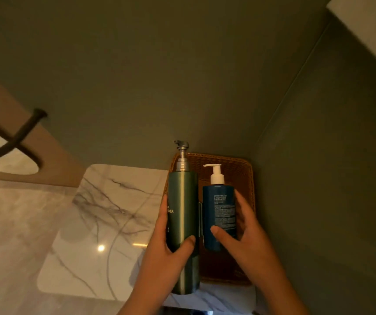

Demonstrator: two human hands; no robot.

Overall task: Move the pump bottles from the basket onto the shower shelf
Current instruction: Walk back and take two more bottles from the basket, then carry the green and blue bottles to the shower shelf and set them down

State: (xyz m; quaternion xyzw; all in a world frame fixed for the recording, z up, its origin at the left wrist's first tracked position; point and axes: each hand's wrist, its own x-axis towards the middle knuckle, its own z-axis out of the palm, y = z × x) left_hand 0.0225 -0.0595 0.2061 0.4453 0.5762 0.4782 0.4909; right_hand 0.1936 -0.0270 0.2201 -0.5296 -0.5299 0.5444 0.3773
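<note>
1. Nearest me, the left grip (171, 253) is wrapped round the tall dark-green metallic pump bottle with a silver pump head (183, 212), thumb across its front.
2. Just beside it, the right grip (243, 242) clasps the shorter blue plastic pump bottle with a white pump (220, 212), thumb low on the label.
3. Both bottles stand upright, side by side and almost touching, over the brown woven basket (239, 169) in the wall corner. I cannot tell whether their bases rest in it or hang just above.
4. I judge this to be the lift-out step: both bottles are in hand and neither is shelved yet.
5. The next move calls for raising both bottles clear of the basket rim and keeping them upright.
6. Farther left lies a pale veined marble surface (105, 212), possibly the shower shelf, though I cannot be sure.
7. Beyond it, a dark shower hose (21, 135) loops.
</note>
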